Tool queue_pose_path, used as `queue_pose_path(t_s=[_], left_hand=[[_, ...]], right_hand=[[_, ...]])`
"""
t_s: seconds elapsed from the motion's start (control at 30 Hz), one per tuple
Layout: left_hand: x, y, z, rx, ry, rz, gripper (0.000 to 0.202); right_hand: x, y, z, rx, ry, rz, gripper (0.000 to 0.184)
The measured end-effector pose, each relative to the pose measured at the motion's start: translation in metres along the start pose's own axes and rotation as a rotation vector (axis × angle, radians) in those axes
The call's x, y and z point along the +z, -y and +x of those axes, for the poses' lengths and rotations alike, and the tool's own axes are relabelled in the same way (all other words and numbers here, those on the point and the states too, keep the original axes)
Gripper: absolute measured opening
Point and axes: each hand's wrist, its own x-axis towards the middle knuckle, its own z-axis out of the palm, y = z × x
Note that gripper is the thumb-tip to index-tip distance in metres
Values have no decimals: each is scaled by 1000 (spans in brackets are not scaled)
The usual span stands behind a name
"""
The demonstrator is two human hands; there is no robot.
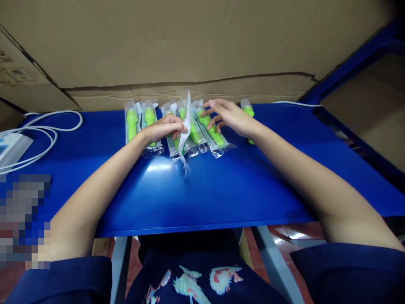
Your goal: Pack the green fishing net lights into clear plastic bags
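Observation:
Several green plastic items sealed in clear bags (132, 122) lie side by side along the far edge of the blue table (221, 185). My left hand (164, 128) is closed on an empty clear plastic bag (185, 135) held upright on edge above the row. My right hand (229, 116) rests with fingers spread on a bagged green item (211, 131) at the right of the row. An unbagged green item (247, 110) lies just behind my right hand.
Large cardboard boxes (190, 46) stand along the table's back edge. A white device (11, 147) with white cables (50, 126) sits at the far left. A blue frame (354, 63) runs along the right side.

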Motion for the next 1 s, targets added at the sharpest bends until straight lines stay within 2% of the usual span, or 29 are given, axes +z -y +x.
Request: queue_pose_path(t_s=[0.13,0.3,0.37,0.47,0.57,0.63,0.67,0.7,0.8,0.9,1.0], left_hand=[[0,0,1,-10,-28,-39,31],[0,-11,0,11,-69,-36,39],[-3,-16,2,48,-160,-24,38],[-12,-21,7,131,-360,41,37],[-23,-33,6,278,-538,111,42],[-24,-48,0,375,-584,154,43],[-22,-57,-5,402,-578,204,41],[-19,-65,-10,387,-525,295,37],[-1,-81,-20,320,-281,677,26],[15,-75,-17,247,-74,954,30],[21,-58,-8,211,10,1030,30]], right_hand=[[-2,-2,3,31,-17,-8,31],[-8,-4,6,1,-2,-25,37],[-9,-4,6,-14,16,-30,39],[-8,-6,8,-29,45,-33,44],[-7,-7,8,-60,72,-32,53],[-6,-6,8,-79,72,-25,57],[-5,-4,7,-82,60,-19,58],[-4,-2,6,-80,44,-10,59],[-1,8,0,-38,6,60,62],[0,18,-7,12,16,104,67],[0,22,-13,39,-2,38,63]])
